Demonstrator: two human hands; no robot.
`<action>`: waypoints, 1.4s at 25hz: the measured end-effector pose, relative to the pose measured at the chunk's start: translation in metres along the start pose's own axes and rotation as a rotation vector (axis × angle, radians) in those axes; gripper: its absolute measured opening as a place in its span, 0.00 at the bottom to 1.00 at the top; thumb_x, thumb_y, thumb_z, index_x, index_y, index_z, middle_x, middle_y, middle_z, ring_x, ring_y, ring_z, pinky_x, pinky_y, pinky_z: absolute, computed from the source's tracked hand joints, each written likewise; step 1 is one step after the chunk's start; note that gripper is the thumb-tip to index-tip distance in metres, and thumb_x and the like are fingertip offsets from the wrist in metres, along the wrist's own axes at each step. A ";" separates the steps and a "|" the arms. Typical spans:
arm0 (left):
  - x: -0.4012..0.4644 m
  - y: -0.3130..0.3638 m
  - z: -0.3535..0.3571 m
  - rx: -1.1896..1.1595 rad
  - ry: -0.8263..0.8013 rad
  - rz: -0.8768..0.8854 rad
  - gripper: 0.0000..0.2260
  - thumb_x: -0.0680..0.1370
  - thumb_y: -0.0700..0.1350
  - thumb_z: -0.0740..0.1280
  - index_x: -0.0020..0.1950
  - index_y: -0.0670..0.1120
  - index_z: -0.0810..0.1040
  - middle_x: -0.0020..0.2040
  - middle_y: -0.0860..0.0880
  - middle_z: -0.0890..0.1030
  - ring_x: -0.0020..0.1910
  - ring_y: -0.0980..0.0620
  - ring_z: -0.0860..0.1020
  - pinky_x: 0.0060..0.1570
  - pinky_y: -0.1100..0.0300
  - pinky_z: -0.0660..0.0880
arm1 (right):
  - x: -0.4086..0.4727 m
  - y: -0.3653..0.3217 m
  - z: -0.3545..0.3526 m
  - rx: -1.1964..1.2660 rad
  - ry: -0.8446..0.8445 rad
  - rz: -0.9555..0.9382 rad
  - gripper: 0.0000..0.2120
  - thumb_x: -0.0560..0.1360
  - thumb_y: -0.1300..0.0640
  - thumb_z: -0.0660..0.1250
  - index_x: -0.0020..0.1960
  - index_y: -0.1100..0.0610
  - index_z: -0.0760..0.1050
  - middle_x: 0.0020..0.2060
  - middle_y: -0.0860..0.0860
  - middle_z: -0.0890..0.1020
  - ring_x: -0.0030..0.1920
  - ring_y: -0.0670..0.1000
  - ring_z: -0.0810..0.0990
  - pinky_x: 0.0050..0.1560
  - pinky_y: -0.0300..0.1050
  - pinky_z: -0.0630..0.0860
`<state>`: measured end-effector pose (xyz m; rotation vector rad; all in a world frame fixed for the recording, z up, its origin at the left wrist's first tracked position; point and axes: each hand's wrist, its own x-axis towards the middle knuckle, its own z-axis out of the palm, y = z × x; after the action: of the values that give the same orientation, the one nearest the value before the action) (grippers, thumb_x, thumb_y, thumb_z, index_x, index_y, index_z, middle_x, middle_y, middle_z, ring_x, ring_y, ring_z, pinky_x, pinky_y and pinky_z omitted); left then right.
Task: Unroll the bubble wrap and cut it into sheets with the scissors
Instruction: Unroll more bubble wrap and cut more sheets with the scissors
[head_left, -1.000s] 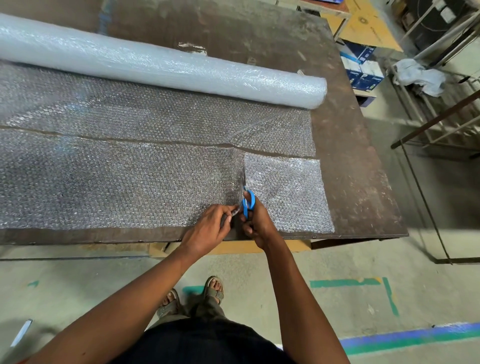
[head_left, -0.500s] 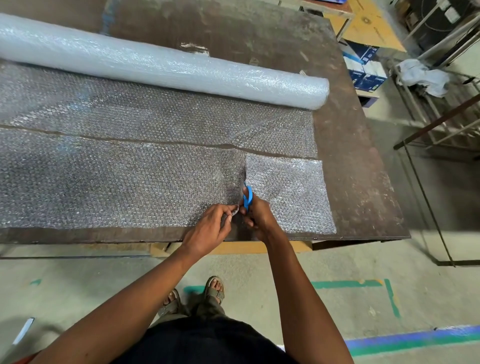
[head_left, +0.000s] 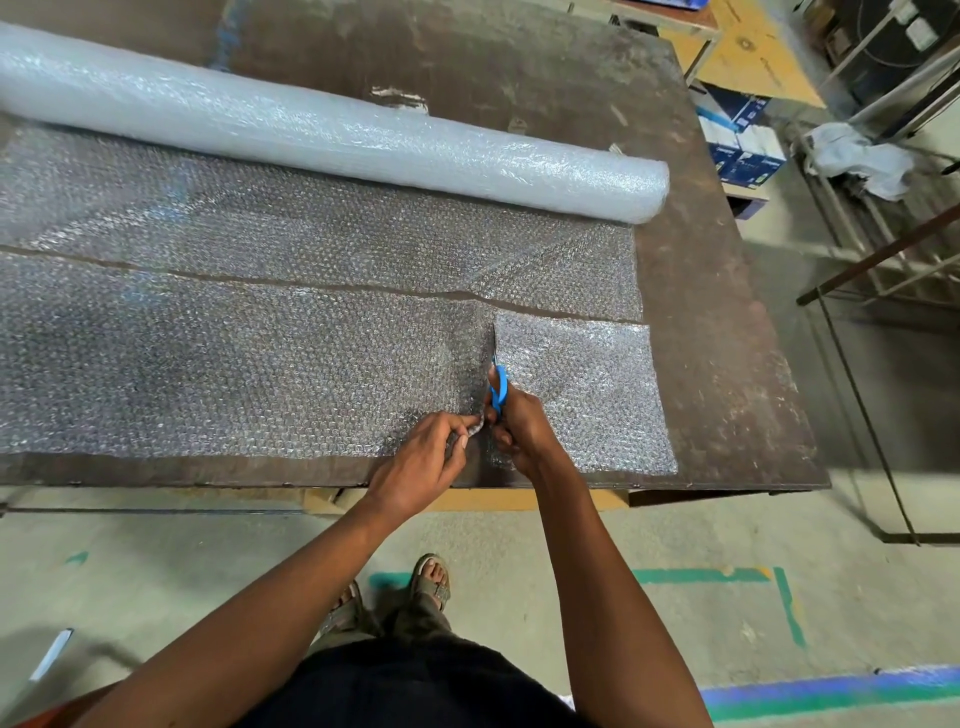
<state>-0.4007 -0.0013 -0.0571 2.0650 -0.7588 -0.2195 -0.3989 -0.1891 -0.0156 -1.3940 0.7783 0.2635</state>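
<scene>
Scissors (head_left: 499, 389) advanced up cut, right hand (head_left: 522, 428) gripping, left hand (head_left: 423, 462) pinching bubble wrap (head_left: 249, 364) edge

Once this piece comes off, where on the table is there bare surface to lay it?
Bare table runs as a strip along the right edge, beside the small sheet and the roll's end. More shows beyond the roll at the far side. The near half is covered by unrolled wrap, with the left hand and right hand on the scissors.
</scene>
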 end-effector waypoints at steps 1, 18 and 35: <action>0.000 -0.001 0.001 0.002 -0.001 -0.002 0.05 0.86 0.46 0.60 0.59 0.46 0.72 0.66 0.48 0.80 0.66 0.50 0.78 0.64 0.51 0.76 | 0.000 0.000 0.000 0.006 -0.003 -0.002 0.20 0.85 0.41 0.63 0.48 0.56 0.77 0.34 0.53 0.76 0.23 0.46 0.63 0.21 0.40 0.59; 0.002 -0.001 0.001 -0.005 -0.003 -0.028 0.03 0.87 0.44 0.60 0.58 0.46 0.72 0.67 0.51 0.80 0.65 0.54 0.77 0.63 0.56 0.74 | 0.026 -0.012 -0.007 -0.023 -0.012 -0.016 0.19 0.84 0.41 0.66 0.46 0.55 0.78 0.33 0.52 0.75 0.24 0.46 0.63 0.22 0.40 0.57; 0.001 -0.003 0.004 0.007 0.009 -0.006 0.01 0.87 0.44 0.61 0.57 0.48 0.71 0.68 0.59 0.76 0.65 0.56 0.77 0.62 0.54 0.75 | 0.017 -0.026 -0.015 -0.074 0.011 -0.089 0.20 0.84 0.43 0.67 0.48 0.60 0.80 0.32 0.51 0.78 0.24 0.46 0.65 0.24 0.40 0.59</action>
<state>-0.4004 -0.0034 -0.0619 2.0744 -0.7489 -0.2114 -0.3760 -0.2131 -0.0063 -1.4968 0.7192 0.2176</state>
